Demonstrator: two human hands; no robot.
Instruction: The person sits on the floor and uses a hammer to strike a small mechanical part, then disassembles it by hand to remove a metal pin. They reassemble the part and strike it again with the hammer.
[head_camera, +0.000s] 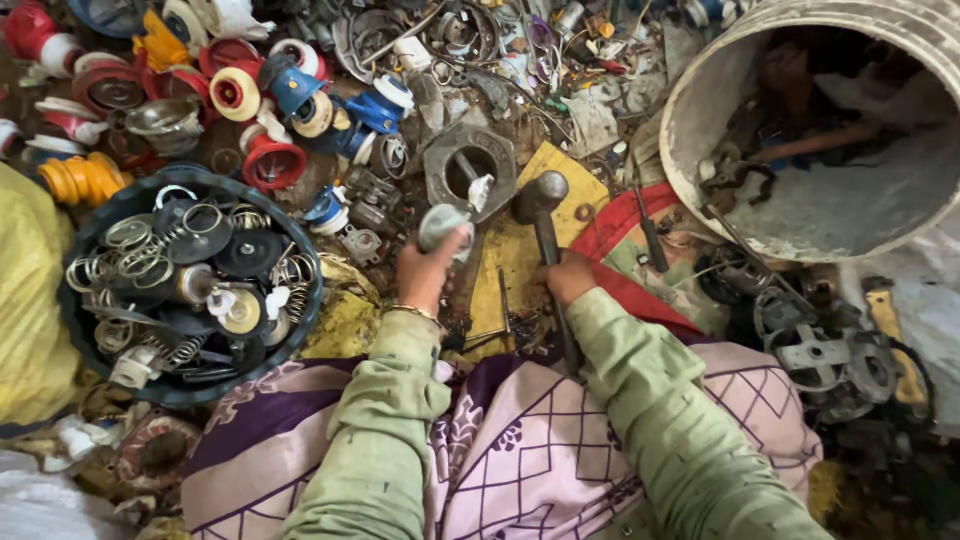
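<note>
Step in hand, by my read: breaking down a scrap part with a hammer. The left hand (428, 268) is pinching a small round grey metal part (441, 224) between fingertips, fingers closed on it, holding it just beside the thick grey hexagonal metal block with a round hole (470, 165), which looks like it is serving as an anvil. The part is sitting low over the flat yellow board (520, 255), at the block's near edge; contact with the block I cannot confirm.

The right hand (568, 277) is wrapping fully around the handle of the dark steel round-headed hammer (541, 197), fist closed, head raised slightly and hovering just right of the part.

Pose: both forearms in pale green sleeves are reaching forward from the lap, wrists nearly parallel, left wrist with a thin bangle, right wrist cocked a bit upward.

Next move probably calls for seating the part square on the block and keeping the left fingertips off the strike line; a glancing hit could flick it into the clutter.

Surroundings: round black basket of springs and discs (300, 245) at left, red, blue and yellow plastic caps (272, 160) beyond it, large white tub (700, 100) at upper right.
</note>
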